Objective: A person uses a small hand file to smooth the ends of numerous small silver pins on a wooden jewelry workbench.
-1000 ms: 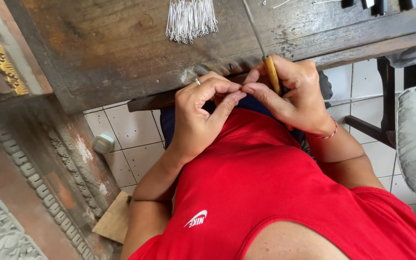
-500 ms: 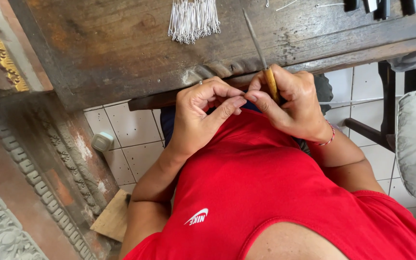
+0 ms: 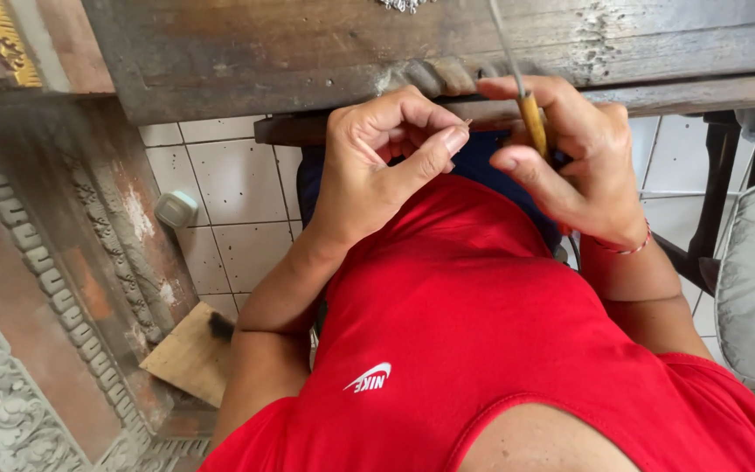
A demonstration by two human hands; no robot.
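At edge of worn wooden worktop (image 3: 308,52): view now closer than a second ago. Right hand (image 3: 570,157) grips wooden-handled tool (image 3: 530,118), raised upright. Left hand (image 3: 386,162) pinches tiny piece (image 3: 467,124) at fingertips, just beside tool.

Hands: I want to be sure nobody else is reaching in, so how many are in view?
2. The left hand pinches a tiny piece at the workbench edge; the right hand beside it grips a wooden-handled tool.

Right hand (image 3: 570,157) raised tool (image 3: 530,118) upright; view shifted closer, tassel bundle (image 3: 404,4) nearly out of frame.
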